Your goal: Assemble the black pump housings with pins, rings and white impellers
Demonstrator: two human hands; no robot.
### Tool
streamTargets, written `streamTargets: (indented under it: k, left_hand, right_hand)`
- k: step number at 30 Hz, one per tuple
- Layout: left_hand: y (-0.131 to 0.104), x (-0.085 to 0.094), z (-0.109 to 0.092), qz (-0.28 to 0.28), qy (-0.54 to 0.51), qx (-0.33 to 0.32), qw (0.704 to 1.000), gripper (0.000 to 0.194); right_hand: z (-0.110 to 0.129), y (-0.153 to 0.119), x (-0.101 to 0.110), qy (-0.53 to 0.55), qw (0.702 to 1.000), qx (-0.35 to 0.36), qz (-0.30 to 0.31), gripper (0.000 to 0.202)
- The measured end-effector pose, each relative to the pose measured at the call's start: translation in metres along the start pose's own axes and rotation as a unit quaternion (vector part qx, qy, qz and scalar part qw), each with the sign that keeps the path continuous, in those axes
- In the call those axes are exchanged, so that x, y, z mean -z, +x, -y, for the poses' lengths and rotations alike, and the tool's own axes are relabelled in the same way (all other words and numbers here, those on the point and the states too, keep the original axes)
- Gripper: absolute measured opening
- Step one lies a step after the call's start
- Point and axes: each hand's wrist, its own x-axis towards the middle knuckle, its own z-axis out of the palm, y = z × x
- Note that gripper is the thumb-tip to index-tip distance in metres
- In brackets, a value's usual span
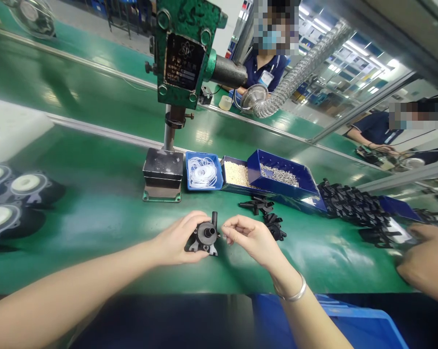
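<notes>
My left hand (178,238) is wrapped around the side of a black plastic pump housing (206,233), thumb low and fingers over the top. The housing rests on the green bench, its round face and short spout towards me and a longer pipe pointing up. Just right of it, my right hand (248,236) is closed in a pinch. Something tiny and shiny shows at those fingertips, too small to name. A silver bangle circles the right wrist. Behind my right hand lie loose black pump parts (273,227).
A green press (180,53) stands over a black block (163,167). Bins hold white rings (202,173), small cream pieces (236,173) and metal pins or screws (280,175). Black parts (353,208) are piled right, near another person's hand (428,261). White-centred round parts (29,184) sit left.
</notes>
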Motion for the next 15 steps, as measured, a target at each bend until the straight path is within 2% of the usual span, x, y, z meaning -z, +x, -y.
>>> streamTargets:
  k: [2, 4, 8, 12, 15]
  left_hand:
    - [0.001, 0.002, -0.003, -0.014, 0.011, -0.001, 1.0, 0.074]
    - [0.003, 0.005, -0.008, -0.055, 0.03, -0.012, 0.998, 0.07]
    - [0.011, 0.012, -0.023, -0.153, 0.106, -0.076, 0.98, 0.041]
    - [0.022, 0.023, -0.039, -0.179, 0.194, -0.131, 0.956, 0.01]
    - [0.025, 0.032, -0.046, -0.176, 0.214, -0.16, 0.947, 0.011]
  right_hand:
    - [0.005, 0.0, -0.001, 0.034, 0.999, 0.007, -0.028, 0.026]
    - [0.013, 0.001, -0.005, 0.055, 0.997, 0.018, -0.051, 0.025]
    - [0.028, 0.005, -0.016, 0.098, 0.992, 0.033, -0.065, 0.024]
    - [0.037, 0.01, -0.029, 0.147, 0.987, 0.032, -0.054, 0.027]
    - [0.042, 0.012, -0.034, 0.165, 0.984, 0.03, -0.055, 0.028]
